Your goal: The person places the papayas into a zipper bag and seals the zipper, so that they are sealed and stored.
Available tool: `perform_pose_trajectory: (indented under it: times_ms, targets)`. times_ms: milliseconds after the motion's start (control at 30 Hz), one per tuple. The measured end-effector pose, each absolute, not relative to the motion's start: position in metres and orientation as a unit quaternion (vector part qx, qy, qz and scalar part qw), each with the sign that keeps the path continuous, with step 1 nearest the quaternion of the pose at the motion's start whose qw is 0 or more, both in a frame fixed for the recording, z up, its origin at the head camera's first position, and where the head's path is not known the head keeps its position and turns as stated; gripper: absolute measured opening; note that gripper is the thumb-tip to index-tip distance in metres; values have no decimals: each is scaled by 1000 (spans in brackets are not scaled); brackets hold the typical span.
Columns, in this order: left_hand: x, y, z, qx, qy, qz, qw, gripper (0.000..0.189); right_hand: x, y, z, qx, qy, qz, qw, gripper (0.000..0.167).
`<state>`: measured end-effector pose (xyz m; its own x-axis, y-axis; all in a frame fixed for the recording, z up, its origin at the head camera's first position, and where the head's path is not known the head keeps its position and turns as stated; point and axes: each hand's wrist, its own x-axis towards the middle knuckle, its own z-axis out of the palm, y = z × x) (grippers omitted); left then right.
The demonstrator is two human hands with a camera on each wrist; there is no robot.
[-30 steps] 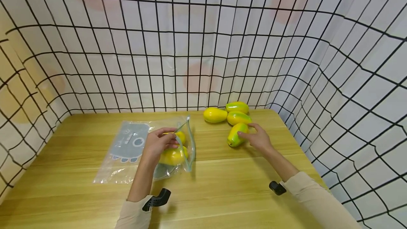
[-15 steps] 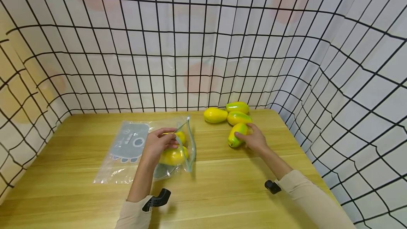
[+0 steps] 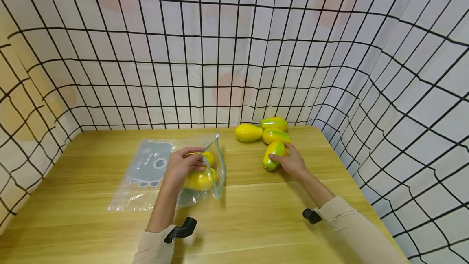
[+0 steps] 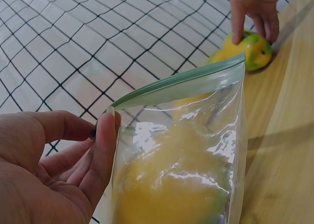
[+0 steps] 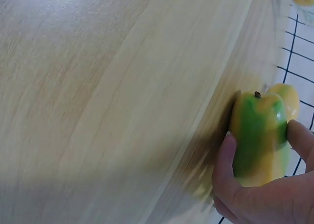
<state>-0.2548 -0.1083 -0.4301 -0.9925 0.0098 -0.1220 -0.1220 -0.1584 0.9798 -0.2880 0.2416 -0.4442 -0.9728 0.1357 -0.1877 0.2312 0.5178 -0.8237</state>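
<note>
At the mouth of a clear zip bag (image 3: 220,170), my left hand (image 3: 184,167) pinches the green-edged rim between thumb and fingers. Inside lie two yellow papayas (image 3: 200,179), one partly hidden behind the hand. The left wrist view shows the bag's green zip strip (image 4: 181,81) lifted and the fruit blurred through the plastic. Over to the right, my right hand (image 3: 293,161) grips a yellow-green papaya (image 3: 272,156), its thumb on one side and its fingers on the far side. In the right wrist view this papaya (image 5: 260,135) has its small dark stem end facing the camera.
Behind the gripped fruit, three more papayas (image 3: 248,133) lie together near the table's back edge. A grey cartoon print (image 3: 150,162) covers part of the bag's left side. White sheeting with a black grid (image 3: 227,72) walls the wooden table (image 3: 249,223) at the back and sides.
My right hand has moved slightly left, its thumb coming further over the papaya, which has turned a little. The left hand and the bag have stayed in place.
</note>
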Motion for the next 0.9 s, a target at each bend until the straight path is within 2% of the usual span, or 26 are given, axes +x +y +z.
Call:
perform_pose_trajectory:
  times_ms: [567,900]
  targets:
    - [-255,-108,-430,-43,643,763,47,31,-287,233,-440,97,857,-505,40,90]
    - [-255,-109,-429,-40,645,761,45,32,-282,207,-424,66,863,-499,54,88]
